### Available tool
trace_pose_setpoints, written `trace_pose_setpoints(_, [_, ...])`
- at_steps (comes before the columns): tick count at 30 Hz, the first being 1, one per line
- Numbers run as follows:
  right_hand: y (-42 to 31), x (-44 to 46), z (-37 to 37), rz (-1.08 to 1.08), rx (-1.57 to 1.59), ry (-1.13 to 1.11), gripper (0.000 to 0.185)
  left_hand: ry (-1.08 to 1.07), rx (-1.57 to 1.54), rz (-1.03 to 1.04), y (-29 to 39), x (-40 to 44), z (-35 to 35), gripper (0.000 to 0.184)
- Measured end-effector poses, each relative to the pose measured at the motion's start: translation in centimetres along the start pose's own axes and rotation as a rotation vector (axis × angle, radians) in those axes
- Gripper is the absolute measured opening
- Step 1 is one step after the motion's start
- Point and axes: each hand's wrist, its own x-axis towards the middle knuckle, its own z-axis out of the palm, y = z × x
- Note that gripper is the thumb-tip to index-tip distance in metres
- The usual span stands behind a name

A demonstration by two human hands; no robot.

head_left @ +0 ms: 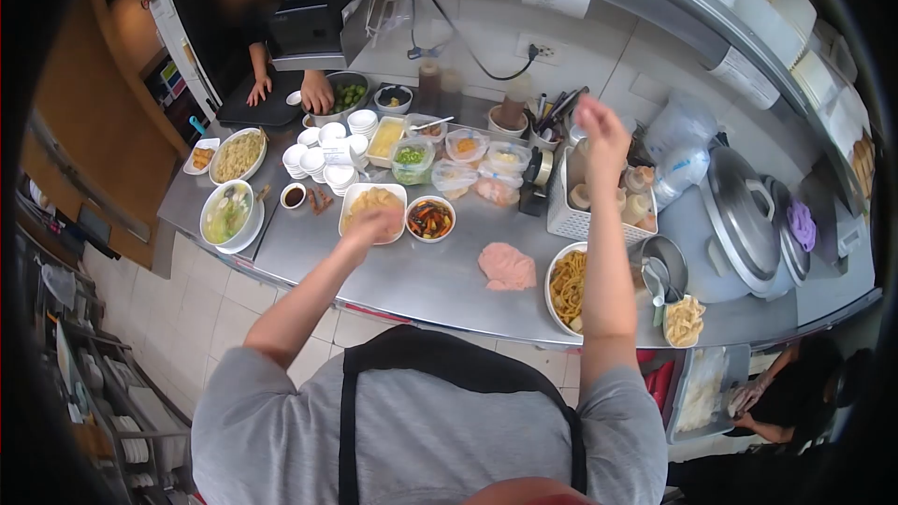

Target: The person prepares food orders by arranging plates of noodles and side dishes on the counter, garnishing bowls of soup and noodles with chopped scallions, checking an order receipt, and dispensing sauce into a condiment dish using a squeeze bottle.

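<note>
My left hand [372, 226] is over the front right part of a square white bowl [349, 201] of pale yellow food; blur hides its fingertips. Just right of it stands a round bowl of dark, colourful vegetables [430, 220]. My right hand [603, 136] is raised in front of the wall, above the white basket of bottles [585, 220], its fingers curled together; anything in them is too small to make out. Below my right forearm sits a bowl of brown noodles [565, 288]. A pink cloth [507, 266] lies on the steel counter [468, 295] between my arms.
Stacked white cups [339, 178], tubs of toppings [412, 159], a soup bowl [226, 215] and a rice bowl [238, 155] stand leftward. A large lidded pot [739, 215] is right. One person's hand [318, 92] touches green food; another person [800, 393] works lower right.
</note>
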Motion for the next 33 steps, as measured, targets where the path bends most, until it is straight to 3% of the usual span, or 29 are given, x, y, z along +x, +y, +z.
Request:
trace_pose_setpoints(2, [2.3,-3.4,-0.3,0.126,-0.06,-0.123,0.012,0.101,-0.023,-0.146,-2.3,-3.7,-0.9,0.027])
trace_pose_setpoints(5, [8.9,-9.9,0.6,0.263,-0.264,-0.317,0.014,0.153,-0.119,-0.176,-7.3,-6.9,-1.7,0.023])
trace_pose_setpoints(9, [13.5,-19.3,-0.1,-0.034,-1.041,-0.777,0.015,0.106,-0.151,-0.304,-8.5,-9.8,-0.8,0.021])
trace_pose_setpoints(12, [11.5,-22.3,-0.2,0.131,-1.023,-0.934,0.022,0.031,-0.107,-0.298,-8.4,-10.6,-1.1,0.021])
trace_pose_setpoints(13, [11.5,-21.9,-0.2,0.134,-1.026,-0.927,0.022,0.006,-0.087,-0.292,-8.3,-10.6,-1.2,0.021])
trace_pose_setpoints(15, [11.7,-19.9,-0.1,0.47,-0.885,-0.801,0.026,-0.007,-0.078,-0.284,-7.7,-11.0,-1.7,0.021])
trace_pose_setpoints(17, [11.1,-16.8,0.6,0.521,-1.071,-0.799,0.038,-0.024,-0.068,-0.27,-7.1,-11.4,-2.4,0.021])
trace_pose_setpoints(18, [14.1,-17.0,0.4,0.529,-1.072,-0.783,0.038,-0.029,-0.073,-0.26,-6.8,-11.7,-2.8,0.021])
trace_pose_setpoints(20, [22.4,-19.0,0.1,0.063,-1.115,-0.614,0.05,-0.048,-0.067,-0.248,-6.8,-12.1,-4.2,0.022])
trace_pose_setpoints(21, [22.1,-19.9,0.8,0.075,-1.119,-0.599,0.05,-0.053,-0.049,-0.243,-7.1,-12.3,-5.0,0.022])
trace_pose_setpoints(23, [21.6,-22.6,3.1,0.241,-1.435,-0.45,0.05,-0.075,-0.014,-0.248,-7.6,-13.1,-7.0,0.023])
trace_pose_setpoints(25, [21.2,-25.5,4.8,0.268,-1.37,-0.43,0.041,-0.066,-0.038,-0.26,-8.2,-14.1,-9.1,0.023])
trace_pose_setpoints(27, [20.4,-30.3,7.2,0.351,-1.213,-0.38,0.038,-0.097,-0.036,-0.269,-9.4,-14.2,-11.1,0.022])
trace_pose_setpoints(29, [17.3,-35.6,9.9,0.268,-0.143,-0.157,0.037,-0.143,-0.031,-0.301,-10.4,-14.7,-12.3,0.022])
trace_pose_setpoints(31, [9.4,-38.8,13.4,-0.009,-1.237,-0.596,0.035,-0.166,-0.077,-0.266,-10.6,-14.0,-12.3,0.023])
trace_pose_setpoints(32, [8.6,-40.4,13.4,0.037,-1.263,-0.574,0.035,-0.204,-0.067,-0.265,-10.7,-13.6,-12.0,0.023])
trace_pose_setpoints(33, [7.8,-41.6,13.1,-0.121,-1.194,-0.536,0.036,-0.245,-0.056,-0.28,-10.7,-13.0,-11.5,0.023])
